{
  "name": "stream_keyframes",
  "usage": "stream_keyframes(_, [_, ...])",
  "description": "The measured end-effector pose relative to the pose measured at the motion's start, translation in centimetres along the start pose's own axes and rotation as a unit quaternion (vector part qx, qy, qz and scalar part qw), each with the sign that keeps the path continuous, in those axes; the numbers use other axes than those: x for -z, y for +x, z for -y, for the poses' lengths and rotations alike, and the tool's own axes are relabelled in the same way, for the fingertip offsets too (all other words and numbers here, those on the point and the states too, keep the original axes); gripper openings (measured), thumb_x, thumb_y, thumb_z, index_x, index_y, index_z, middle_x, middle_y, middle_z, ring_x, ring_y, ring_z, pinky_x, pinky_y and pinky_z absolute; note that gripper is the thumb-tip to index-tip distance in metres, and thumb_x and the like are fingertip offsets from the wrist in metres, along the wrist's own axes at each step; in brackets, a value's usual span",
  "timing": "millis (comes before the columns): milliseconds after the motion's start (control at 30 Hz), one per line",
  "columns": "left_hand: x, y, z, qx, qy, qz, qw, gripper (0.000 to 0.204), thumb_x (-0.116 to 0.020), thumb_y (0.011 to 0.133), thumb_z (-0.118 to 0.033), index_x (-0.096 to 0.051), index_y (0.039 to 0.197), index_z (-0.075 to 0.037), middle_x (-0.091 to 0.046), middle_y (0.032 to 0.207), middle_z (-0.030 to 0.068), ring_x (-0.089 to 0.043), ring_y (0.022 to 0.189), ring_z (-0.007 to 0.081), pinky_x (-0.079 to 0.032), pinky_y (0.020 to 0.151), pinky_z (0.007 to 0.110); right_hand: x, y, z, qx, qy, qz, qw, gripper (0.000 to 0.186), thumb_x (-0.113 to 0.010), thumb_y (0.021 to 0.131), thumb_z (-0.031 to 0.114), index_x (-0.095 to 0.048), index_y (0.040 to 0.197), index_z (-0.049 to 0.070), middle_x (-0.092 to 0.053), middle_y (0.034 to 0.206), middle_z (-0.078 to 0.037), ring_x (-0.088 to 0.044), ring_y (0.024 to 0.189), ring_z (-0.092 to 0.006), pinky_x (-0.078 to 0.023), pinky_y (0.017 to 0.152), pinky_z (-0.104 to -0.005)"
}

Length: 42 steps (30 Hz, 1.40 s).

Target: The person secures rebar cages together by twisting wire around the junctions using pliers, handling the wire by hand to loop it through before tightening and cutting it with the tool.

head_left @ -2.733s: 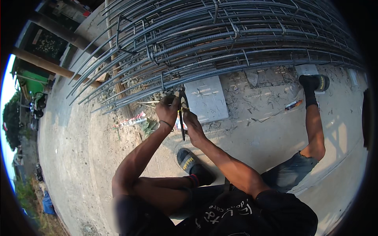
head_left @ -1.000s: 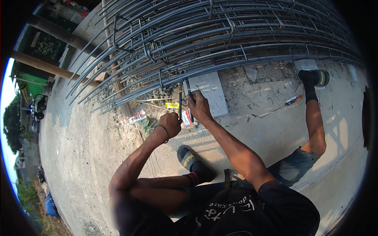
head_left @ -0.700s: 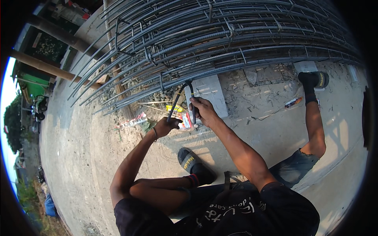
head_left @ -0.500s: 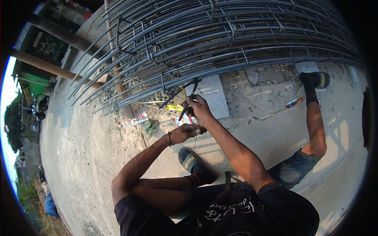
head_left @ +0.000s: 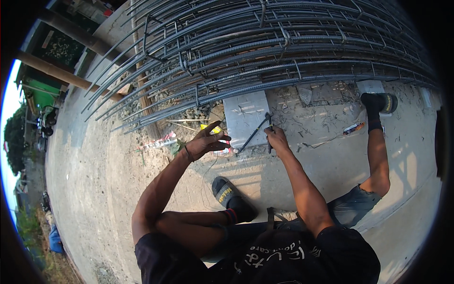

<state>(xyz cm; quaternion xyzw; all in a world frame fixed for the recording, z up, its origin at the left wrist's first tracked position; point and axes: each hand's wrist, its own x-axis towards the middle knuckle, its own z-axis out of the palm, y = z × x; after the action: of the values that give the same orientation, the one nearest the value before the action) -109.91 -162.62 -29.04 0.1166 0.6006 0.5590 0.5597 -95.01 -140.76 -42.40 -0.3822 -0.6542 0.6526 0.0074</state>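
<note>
In the head view, the only 1 given, the person sits on a sandy concrete slab (head_left: pixel 406 156) facing a long cage of rebar (head_left: pixel 283 52) laid on its side, with 1 leg stretched to the right and the other folded in, probably to keep both arms free at the lowest bars; the right hand (head_left: pixel 276 138) is closed round the handles of a dark plier-like tool (head_left: pixel 257 134), fingers clamped on it, the tool slanting down to the left over a flat grey block (head_left: pixel 243 113) that sits under the bars, seemingly as a spacer; the left hand (head_left: pixel 207 141) hangs just left of the tool, empty as far as can be seen, its fingers apart and loosely spread, touching nothing; a yellow scrap (head_left: pixel 210 128) and a clear plastic bottle (head_left: pixel 158 143) lie on the ground near it; the black sandal (head_left: pixel 226 190) of the folded leg rests below the hands; compared with 0.5 s ago, the tool sits lower and further from the cage; 2.7 s ago both hands were together up at the lowest bars, so they have since come down and parted, the left opening as it left the tool.
</note>
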Motion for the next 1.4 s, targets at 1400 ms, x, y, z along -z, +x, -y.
stream_keyframes(1400, [2.8,-1.2,-4.3,-0.338,0.675,-0.374,0.538,0.015,-0.061,0.08,-0.01,-0.069,0.093,-0.014,-0.063,0.072,0.0107,-0.06,0.059,0.032,-0.045,0.049,0.04,-6.6,-4.2,-3.7,-0.112,0.059,0.053,0.991,0.017,-0.054,0.091,0.024,-0.051,0.094,0.008,-0.052,0.075,-0.002,-0.053,0.065,-0.0136,-0.048,0.053,-0.0324])
